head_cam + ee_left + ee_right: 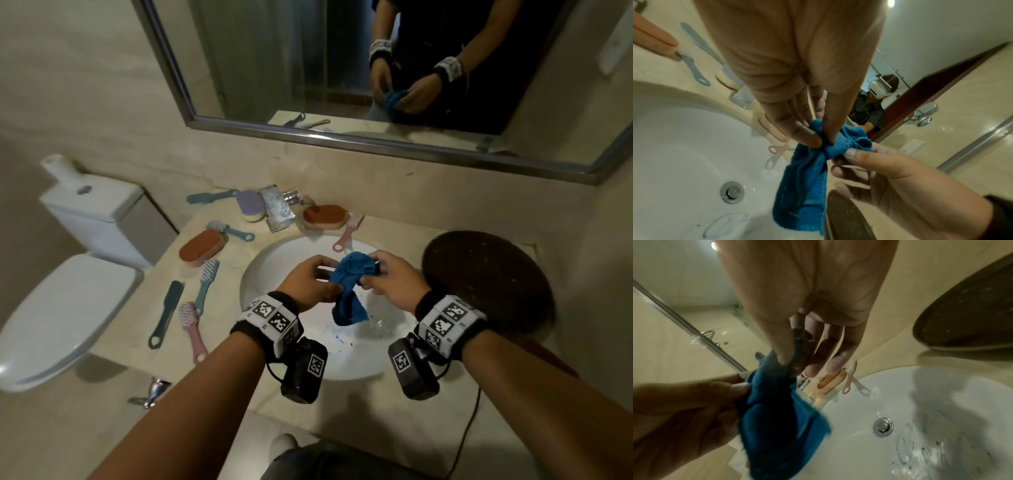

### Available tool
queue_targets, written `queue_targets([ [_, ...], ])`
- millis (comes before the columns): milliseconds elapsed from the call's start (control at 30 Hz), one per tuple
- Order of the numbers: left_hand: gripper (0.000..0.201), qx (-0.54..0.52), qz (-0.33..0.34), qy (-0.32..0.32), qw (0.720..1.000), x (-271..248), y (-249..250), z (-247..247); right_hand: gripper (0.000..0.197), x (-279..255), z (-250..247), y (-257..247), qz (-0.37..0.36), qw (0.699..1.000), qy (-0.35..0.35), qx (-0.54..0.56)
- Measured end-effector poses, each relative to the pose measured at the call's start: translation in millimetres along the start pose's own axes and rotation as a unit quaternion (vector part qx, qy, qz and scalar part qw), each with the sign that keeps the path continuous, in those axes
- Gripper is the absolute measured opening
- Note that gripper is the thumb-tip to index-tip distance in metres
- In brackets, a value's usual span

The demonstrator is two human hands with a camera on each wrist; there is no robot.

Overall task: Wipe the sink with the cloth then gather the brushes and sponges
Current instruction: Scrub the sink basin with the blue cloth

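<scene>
A blue cloth (351, 286) hangs bunched over the white sink (274, 267), held between both hands. My left hand (310, 282) pinches its upper left part with thumb and fingers (809, 139). My right hand (385, 275) pinches the upper right part; its thumb (784, 356) presses into the cloth (777, 418). The cloth's lower end (803, 194) dangles above the drain (732, 192). Blue marks (904, 449) smear the basin. Several brushes and sponges lie on the counter: a brown sponge (202, 248), a purple sponge (251, 204), a pink brush (347, 231), a teal brush (205, 286).
The tap (279, 207) stands behind the sink. A dark round tray (489, 281) sits on the counter at right. A toilet (65, 308) is at left, below the counter edge. A mirror (308, 68) covers the wall behind.
</scene>
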State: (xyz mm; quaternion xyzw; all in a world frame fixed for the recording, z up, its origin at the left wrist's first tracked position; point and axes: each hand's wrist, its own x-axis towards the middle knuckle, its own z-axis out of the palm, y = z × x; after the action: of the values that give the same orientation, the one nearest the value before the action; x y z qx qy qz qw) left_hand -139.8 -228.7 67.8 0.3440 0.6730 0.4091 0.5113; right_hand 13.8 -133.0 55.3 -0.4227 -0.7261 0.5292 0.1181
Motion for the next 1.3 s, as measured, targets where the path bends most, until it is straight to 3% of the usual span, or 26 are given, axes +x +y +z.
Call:
queue_targets([
  [200,0.019,0.153,0.031,0.073,0.985,3.4,-9.5,-14.3,0.038,3.8,-0.7,-8.6,-0.027,0.999,-0.007,-0.034],
  [333,0.004,0.227,0.054,0.088,0.968,8.0,-10.1,-16.9,0.017,8.4,-3.7,-9.4,-0.033,0.998,0.003,-0.05],
  [433,0.008,0.175,0.06,0.085,0.979,13.4,-12.0,-19.8,0.005,14.9,-10.7,-5.8,-0.043,0.994,0.018,-0.097],
  [533,0.011,0.132,0.068,0.087,0.985,15.7,-13.8,-25.6,0.019,19.9,-18.2,-2.1,-0.037,0.994,0.031,-0.103],
  [600,0.023,0.136,0.071,0.065,0.986,16.3,-13.4,-28.6,0.021,21.3,-23.0,-0.4,-0.01,0.995,0.057,-0.084],
  [700,0.035,0.086,0.08,0.031,0.993,16.8,-11.2,-28.2,0.008,24.1,-28.2,1.8,0.009,0.99,0.1,-0.099],
  [767,0.037,0.056,0.104,0.019,0.993,17.6,-8.9,-25.6,0.027,23.3,-27.7,-0.9,0.012,0.991,0.061,-0.116],
  [833,0.038,0.031,0.124,0.005,0.992,18.5,-6.0,-21.8,0.051,20.1,-21.9,-7.4,-0.009,0.994,-0.032,-0.103],
  [933,0.041,0.015,0.151,-0.021,0.988,19.7,-0.7,-19.1,0.056,18.4,-8.3,-13.9,-0.043,0.987,-0.121,-0.097],
  [1000,0.042,0.007,0.155,-0.028,0.987,20.9,0.3,-21.1,0.036,21.2,-3.0,-11.7,-0.048,0.988,-0.105,-0.104],
  [1100,0.041,0.03,0.142,0.001,0.989,20.6,-3.2,-27.8,0.012,24.5,-0.8,-8.8,-0.038,0.993,-0.017,-0.11],
  [1200,0.029,0.139,0.129,0.032,0.981,16.9,-10.7,-31.7,0.012,27.5,-1.0,-10.7,-0.021,0.995,0.046,-0.092],
  [1300,0.018,0.14,0.075,0.013,0.987,13.5,-19.3,-30.5,0.022,29.7,-0.9,-15.8,-0.004,0.999,0.034,0.017],
])
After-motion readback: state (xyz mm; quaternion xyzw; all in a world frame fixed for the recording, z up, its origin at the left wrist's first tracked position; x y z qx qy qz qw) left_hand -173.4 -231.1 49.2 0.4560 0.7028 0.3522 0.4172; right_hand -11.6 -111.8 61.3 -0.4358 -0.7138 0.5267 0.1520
